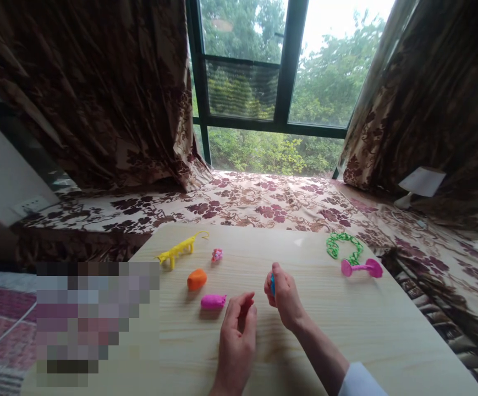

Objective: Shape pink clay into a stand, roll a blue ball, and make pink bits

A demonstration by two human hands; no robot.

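My right hand [285, 294] is closed in a fist above the table, around a piece of blue modelling clay [272, 284] that shows only as a sliver between the fingers. To its left, my left hand [239, 330] has curved fingers with a gap between them and the thumb, and no object is visible in it. A magenta clay roll [213, 302] with a ragged right end lies just left of that hand. Farther back are an orange clay lump [197, 279], a small pink figure [216, 254] and a yellow four-legged animal figure [177, 251] with a thin tail.
At the table's right side, a green chain of links [333, 248] lies behind a pink dumbbell shape [361, 268]. The pale wooden table [325, 352] meets a flower-patterned window seat [263, 203]. A white lamp [422, 181] stands at right. Pixelation hides the left table edge.
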